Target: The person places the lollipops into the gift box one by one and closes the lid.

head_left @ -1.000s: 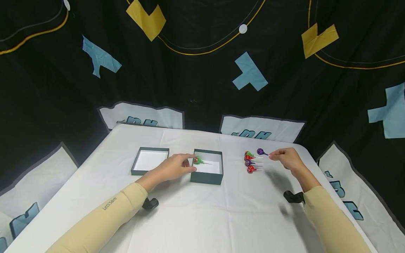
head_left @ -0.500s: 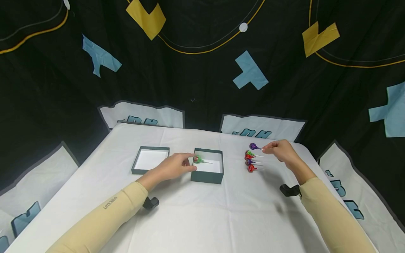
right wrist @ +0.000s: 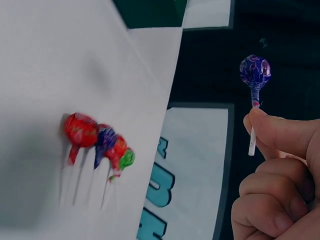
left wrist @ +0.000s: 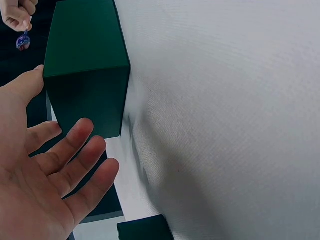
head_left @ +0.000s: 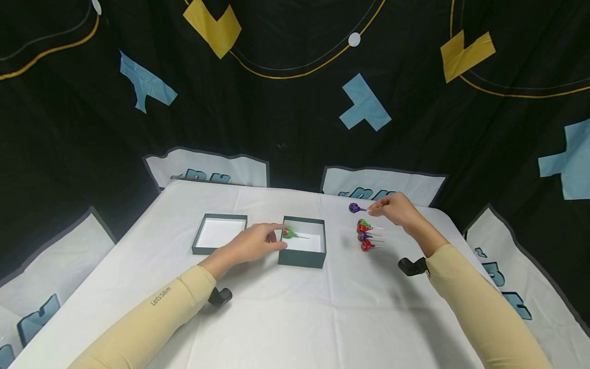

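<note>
A purple-wrapped lollipop (right wrist: pixel 255 72) is held up by its white stick, pinched between the thumb and index finger of my right hand (head_left: pixel 394 209). In the head view it appears beyond the row on the table. At the left side of the dark green box (head_left: pixel 301 260) rests my left hand (head_left: pixel 251 243), thumb and fingers spread and touching its edge. Inside the box lies a green-wrapped lollipop (head_left: pixel 289 233). To the right of the box, several lollipops (head_left: pixel 364 236) in red, purple and green wrappers lie side by side, sticks pointing right.
A shallow green-rimmed box lid (head_left: pixel 195 251) lies inside up, left of the box. White cloth (head_left: pixel 276 312) covers the table, and a black curtain (head_left: pixel 286 118) with tape pieces hangs behind it.
My right hand has carried the purple lollipop leftward and up in the head view, from right of the row to beyond it. The left hand keeps its place at the box.
</note>
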`<state>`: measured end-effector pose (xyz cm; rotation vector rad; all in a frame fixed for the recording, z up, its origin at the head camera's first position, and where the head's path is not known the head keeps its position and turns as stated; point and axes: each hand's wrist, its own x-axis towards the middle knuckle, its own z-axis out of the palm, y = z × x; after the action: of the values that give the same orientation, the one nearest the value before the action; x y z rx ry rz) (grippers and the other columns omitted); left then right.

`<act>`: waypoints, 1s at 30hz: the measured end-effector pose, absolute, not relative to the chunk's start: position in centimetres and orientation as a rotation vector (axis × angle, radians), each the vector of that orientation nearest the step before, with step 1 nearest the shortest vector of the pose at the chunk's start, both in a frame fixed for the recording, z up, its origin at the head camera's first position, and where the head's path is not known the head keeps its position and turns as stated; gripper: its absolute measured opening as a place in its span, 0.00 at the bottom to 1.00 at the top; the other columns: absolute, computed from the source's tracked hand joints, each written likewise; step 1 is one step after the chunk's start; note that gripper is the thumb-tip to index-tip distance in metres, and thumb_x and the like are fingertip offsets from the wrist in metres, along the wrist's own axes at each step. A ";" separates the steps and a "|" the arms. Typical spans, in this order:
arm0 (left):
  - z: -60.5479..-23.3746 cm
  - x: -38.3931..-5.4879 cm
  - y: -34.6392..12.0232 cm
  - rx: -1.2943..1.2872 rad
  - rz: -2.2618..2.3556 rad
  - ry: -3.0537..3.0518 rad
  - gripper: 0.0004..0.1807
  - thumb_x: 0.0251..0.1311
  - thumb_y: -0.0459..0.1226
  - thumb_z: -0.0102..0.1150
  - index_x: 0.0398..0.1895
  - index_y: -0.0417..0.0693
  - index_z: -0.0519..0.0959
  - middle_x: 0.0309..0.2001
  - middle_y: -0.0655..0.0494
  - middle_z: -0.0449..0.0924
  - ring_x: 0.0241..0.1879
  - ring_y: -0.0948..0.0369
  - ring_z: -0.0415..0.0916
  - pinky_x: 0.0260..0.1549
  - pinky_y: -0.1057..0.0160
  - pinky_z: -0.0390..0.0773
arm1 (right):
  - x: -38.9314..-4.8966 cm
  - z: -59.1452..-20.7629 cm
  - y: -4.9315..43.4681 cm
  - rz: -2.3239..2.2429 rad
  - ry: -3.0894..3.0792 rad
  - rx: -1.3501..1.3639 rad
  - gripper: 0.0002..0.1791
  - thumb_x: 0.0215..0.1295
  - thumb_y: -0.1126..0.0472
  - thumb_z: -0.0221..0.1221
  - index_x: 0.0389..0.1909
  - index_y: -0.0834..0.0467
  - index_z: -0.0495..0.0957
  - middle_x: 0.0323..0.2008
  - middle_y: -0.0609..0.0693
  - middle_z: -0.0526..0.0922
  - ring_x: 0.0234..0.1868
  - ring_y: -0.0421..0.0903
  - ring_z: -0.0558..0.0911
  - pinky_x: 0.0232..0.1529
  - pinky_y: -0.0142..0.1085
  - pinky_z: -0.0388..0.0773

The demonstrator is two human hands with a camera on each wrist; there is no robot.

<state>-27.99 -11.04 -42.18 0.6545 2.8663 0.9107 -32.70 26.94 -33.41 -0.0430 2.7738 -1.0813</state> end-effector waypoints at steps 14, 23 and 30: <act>-42.1 -28.1 -11.1 0.668 0.902 2.866 0.34 0.63 0.52 0.66 0.71 0.51 0.72 0.32 0.62 0.79 0.31 0.63 0.73 0.30 0.62 0.73 | -33.2 -32.3 23.2 -1.068 2.752 -0.145 0.12 0.70 0.57 0.63 0.44 0.63 0.85 0.51 0.59 0.85 0.57 0.58 0.76 0.58 0.54 0.71; -42.2 -28.0 -11.2 0.669 0.915 2.855 0.35 0.63 0.52 0.66 0.71 0.51 0.72 0.33 0.62 0.79 0.31 0.63 0.73 0.31 0.62 0.74 | -33.7 -32.2 20.6 -1.059 2.742 -0.185 0.09 0.69 0.60 0.64 0.38 0.62 0.85 0.49 0.57 0.86 0.55 0.56 0.78 0.60 0.53 0.73; -42.2 -28.0 -11.2 0.662 0.918 2.855 0.35 0.63 0.52 0.66 0.71 0.51 0.72 0.32 0.62 0.79 0.31 0.63 0.73 0.31 0.63 0.73 | -33.9 -32.0 18.8 -1.049 2.721 -0.205 0.09 0.68 0.60 0.65 0.40 0.63 0.86 0.49 0.59 0.86 0.58 0.58 0.77 0.65 0.61 0.68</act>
<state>-27.95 -11.17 -42.24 0.6620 2.8547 0.9176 -33.93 18.75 -31.98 -0.2053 2.7214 -1.0492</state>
